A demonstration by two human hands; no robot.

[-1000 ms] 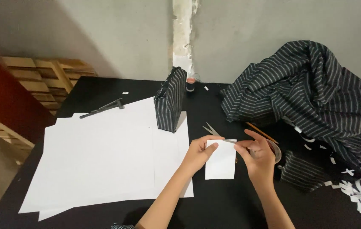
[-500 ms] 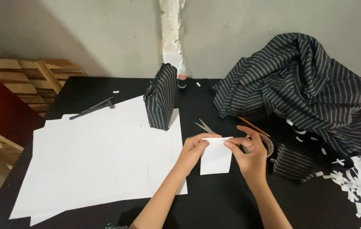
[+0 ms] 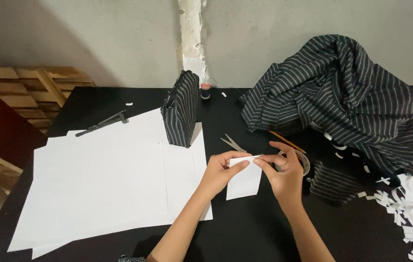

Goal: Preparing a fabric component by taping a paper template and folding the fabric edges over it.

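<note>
I clamp my left hand point(image 3: 221, 171) and right hand point(image 3: 280, 171) on the white paper slip's point(image 3: 243, 181) far edge, steadying it over the counter point(image 3: 264, 228); scissors point(image 3: 232, 142) lie just beyond.

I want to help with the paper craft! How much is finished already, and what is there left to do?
Done: a striped fabric pouch stands on the big white sheets, and paper scraps lie cut at the right. In hand: the left hand and right hand pinch the top edge of a small white paper. Left, probably: the big sheets look uncut, the striped cloth lies heaped, and the scissors wait nearby.
</note>
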